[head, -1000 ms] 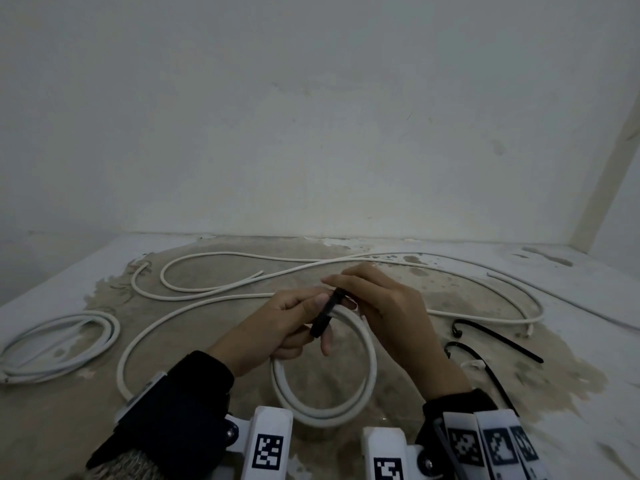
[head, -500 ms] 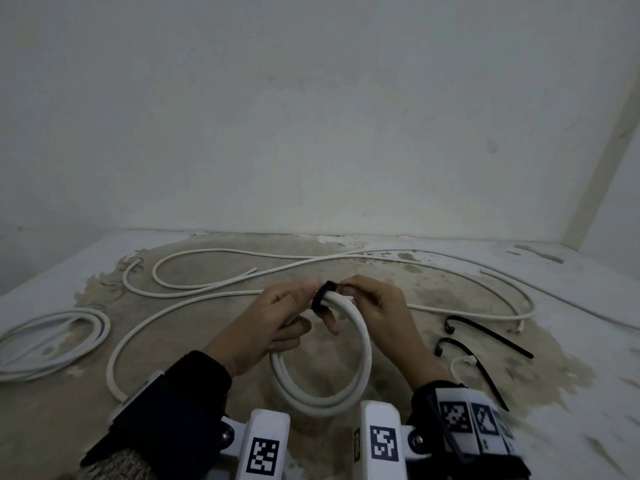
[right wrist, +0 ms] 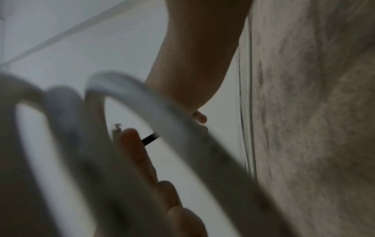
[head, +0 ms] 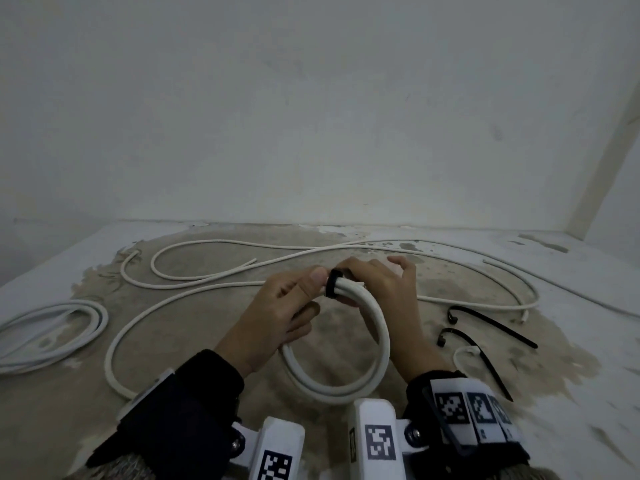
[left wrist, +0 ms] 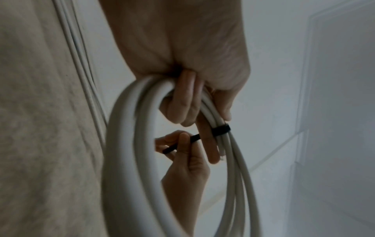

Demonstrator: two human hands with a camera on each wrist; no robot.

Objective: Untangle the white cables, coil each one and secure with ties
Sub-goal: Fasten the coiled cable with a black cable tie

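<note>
A coiled white cable (head: 379, 344) stands upright between my hands over the stained table (head: 207, 393). My left hand (head: 313, 292) grips the top of the coil, thumb on top and fingers curled beneath. A black tie (head: 331, 285) is wrapped round the bundled strands right beside that thumb. My right hand (head: 360, 278) is at the coil's top from the right. In the left wrist view the right hand (left wrist: 178, 141) pinches the tail of the black tie (left wrist: 220, 129) inside the coil (left wrist: 129, 144). The right wrist view is blurred; a short piece of the tie (right wrist: 150, 138) shows.
Loose white cables (head: 207, 292) snake across the table's far half. Another bundled white cable (head: 52, 334) lies at the left edge. Two spare black ties (head: 491, 323) and a small white tie (head: 464, 353) lie to the right of my right wrist. A wall closes the back.
The black tie, a straight strap across the coil a second ago, is now looped round the strands. Both hands have shifted slightly up, and the right hand's outer fingers have spread.
</note>
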